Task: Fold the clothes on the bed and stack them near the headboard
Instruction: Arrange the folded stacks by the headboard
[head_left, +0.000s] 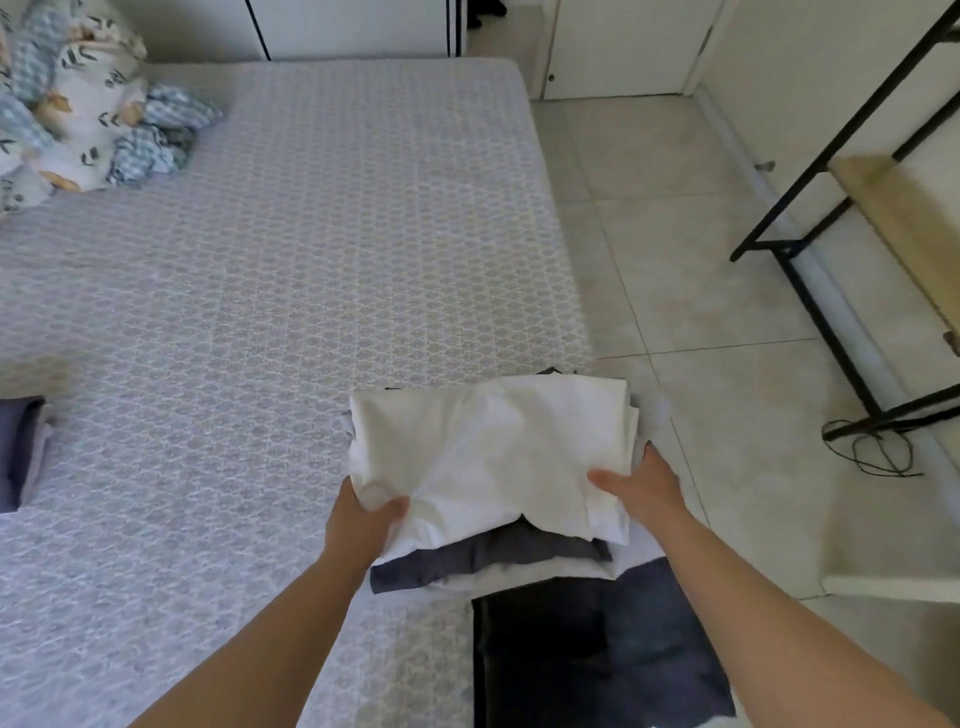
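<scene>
A stack of folded clothes (488, 452) with a white garment on top and a grey one (493, 558) under it is at the bed's right edge. My left hand (363, 519) grips the stack's left side, thumb on the white cloth. My right hand (644, 483) grips its right side, thumb on top and fingers hidden beneath. A dark folded garment (540, 654) and a blue one (665, 644) lie on the bed just in front of me. A second small folded pile (21, 452) in dark blue sits at the far left of the mattress.
The bed (270, 270) has a grey patterned cover. A heap of patterned bedding (83, 104) lies at its far left corner. On the right are a tiled floor (691, 291), a black metal frame table (852, 218) and a black cable (872, 447).
</scene>
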